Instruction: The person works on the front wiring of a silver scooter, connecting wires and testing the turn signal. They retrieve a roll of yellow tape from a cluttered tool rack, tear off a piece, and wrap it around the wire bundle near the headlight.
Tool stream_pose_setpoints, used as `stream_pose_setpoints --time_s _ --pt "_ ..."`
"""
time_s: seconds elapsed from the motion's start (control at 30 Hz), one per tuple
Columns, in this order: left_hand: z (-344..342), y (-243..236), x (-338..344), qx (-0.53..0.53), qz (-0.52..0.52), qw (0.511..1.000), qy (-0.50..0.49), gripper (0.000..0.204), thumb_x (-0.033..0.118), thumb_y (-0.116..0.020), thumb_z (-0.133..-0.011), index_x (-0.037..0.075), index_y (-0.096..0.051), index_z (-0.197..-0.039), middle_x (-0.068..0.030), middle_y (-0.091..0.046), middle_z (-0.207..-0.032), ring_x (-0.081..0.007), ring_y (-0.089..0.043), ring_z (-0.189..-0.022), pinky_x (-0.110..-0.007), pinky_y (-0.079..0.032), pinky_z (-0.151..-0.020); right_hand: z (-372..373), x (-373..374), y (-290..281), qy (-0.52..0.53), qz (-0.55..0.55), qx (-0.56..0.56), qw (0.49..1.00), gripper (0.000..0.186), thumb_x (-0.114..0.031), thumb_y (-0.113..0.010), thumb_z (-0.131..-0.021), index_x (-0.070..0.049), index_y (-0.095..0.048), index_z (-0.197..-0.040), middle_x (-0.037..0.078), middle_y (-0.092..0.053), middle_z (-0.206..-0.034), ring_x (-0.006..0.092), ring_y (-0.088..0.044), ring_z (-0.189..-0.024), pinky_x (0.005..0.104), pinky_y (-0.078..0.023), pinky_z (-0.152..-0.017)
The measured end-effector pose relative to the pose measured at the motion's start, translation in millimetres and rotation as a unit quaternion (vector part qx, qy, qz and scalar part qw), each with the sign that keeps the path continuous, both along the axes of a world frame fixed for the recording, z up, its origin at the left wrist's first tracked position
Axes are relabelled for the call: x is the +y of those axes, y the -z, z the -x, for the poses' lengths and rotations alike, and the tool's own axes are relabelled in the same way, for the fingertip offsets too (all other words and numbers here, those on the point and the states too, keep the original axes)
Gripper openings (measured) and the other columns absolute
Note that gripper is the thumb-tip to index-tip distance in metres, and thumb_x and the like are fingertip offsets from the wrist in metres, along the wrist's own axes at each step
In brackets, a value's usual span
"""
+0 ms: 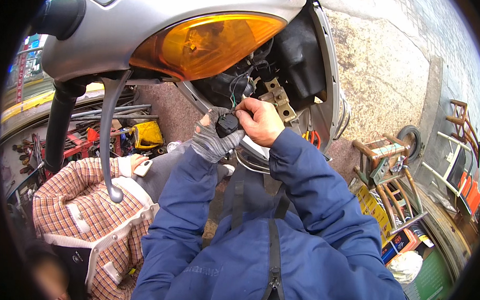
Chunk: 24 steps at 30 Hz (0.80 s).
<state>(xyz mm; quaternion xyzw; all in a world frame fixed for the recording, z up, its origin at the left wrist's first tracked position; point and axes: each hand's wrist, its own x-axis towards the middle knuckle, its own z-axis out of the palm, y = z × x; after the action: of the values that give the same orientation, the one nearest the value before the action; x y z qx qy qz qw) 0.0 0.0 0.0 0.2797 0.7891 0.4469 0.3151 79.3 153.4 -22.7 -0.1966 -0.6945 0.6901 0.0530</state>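
Observation:
My left hand (213, 134), in a worn grey glove with bare skin at the fingers, holds a small round black component (226, 124). Bare and bent, my right hand (258, 124) pinches at the component's upper side by thin wires (234, 94); what its fingertips grip is too small to make out. Both hands are at the opened front of a silver scooter (176, 2), just below its amber lamp lens (204, 40). Beside them show a metal bracket (276, 97), a black plastic housing (299, 57) and red-and-yellow handled tools (312, 138).
A brake lever (107, 140) hangs at left. A person in a plaid jacket (90, 208) holding a phone (143, 168) is at lower left, near tools and a yellow container (147, 134). Wooden chairs (383, 149), a tyre (409, 140) and boxes (399, 243) are at right.

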Motion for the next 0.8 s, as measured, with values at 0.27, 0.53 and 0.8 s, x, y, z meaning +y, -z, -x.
stream_pose_setpoints --time_s 0.27,0.53,0.8 --pt "12.5 -2.1 -8.9 -0.302 -0.121 0.945 -0.041 0.04 0.015 -0.075 -0.076 0.0 -0.057 -0.109 -0.0083 -0.066 -0.088 -0.0162 -0.063 -0.081 -0.031 -0.052 -0.074 -4.6 -1.8 2.0 -0.02 0.05 -0.029 0.998 0.015 -0.012 -0.057 -0.083 0.001 -0.064 -0.086 0.016 -0.063 -0.069 0.0248 -0.062 -0.065 0.035 -0.048 -0.063" --pt "14.8 5.6 -8.3 -0.424 -0.148 0.892 -0.057 0.03 0.016 -0.067 -0.083 0.001 -0.057 -0.107 -0.0109 -0.066 -0.084 -0.0203 -0.065 -0.076 -0.033 -0.054 -0.07 -8.3 4.5 7.2 -0.053 0.094 -0.053 0.993 0.022 -0.018 -0.061 -0.083 0.003 -0.065 -0.089 0.012 -0.062 -0.067 0.0172 -0.058 -0.064 0.033 -0.048 -0.062" --pt "8.4 10.5 -9.2 -0.457 -0.172 0.872 -0.039 0.031 0.026 -0.06 -0.087 0.004 -0.055 -0.108 -0.0156 -0.067 -0.083 -0.0235 -0.066 -0.074 -0.035 -0.055 -0.069 -15.0 8.8 6.1 -0.075 0.171 -0.068 0.98 0.02 -0.017 -0.063 -0.085 0.003 -0.065 -0.087 0.004 -0.056 -0.059 0.0106 -0.051 -0.049 0.0275 -0.041 -0.046"
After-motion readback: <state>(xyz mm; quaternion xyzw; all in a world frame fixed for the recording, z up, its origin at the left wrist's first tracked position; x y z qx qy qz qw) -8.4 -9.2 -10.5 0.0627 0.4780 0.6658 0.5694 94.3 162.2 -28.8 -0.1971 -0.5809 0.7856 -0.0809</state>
